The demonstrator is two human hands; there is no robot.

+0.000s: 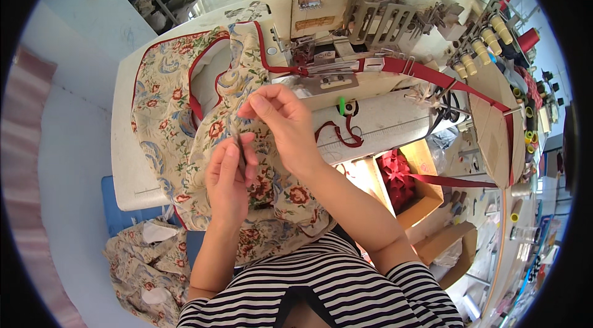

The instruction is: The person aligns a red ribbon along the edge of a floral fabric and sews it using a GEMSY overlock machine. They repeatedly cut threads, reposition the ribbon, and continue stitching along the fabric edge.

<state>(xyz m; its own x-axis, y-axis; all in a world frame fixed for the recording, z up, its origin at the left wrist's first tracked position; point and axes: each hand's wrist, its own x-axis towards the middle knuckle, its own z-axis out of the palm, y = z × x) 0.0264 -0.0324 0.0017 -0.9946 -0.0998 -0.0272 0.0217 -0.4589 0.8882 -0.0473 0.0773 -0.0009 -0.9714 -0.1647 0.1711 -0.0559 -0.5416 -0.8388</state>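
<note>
My left hand [227,175] is closed around a slim dark metal tool [239,147], its narrow end pointing up; it looks like thread snips, but the fingers cover much of it. Just above and to the right, my right hand [283,123] has thumb and forefinger drawn together; whatever is between them is too small to make out. Beneath both hands spreads a beige floral fabric piece [167,87] edged with red binding, with a curved opening in it. Its red edge runs to the sewing machine [321,13], where red tape [426,75] enters a metal guide.
The white sewing table [133,186] carries the fabric. At the right, a cardboard box [426,204] contains red material, with a strip trailing out. Thread cones [482,50] stand at the back right. More floral fabric [148,266] lies at the lower left. A red cord [346,139] rests near the machine.
</note>
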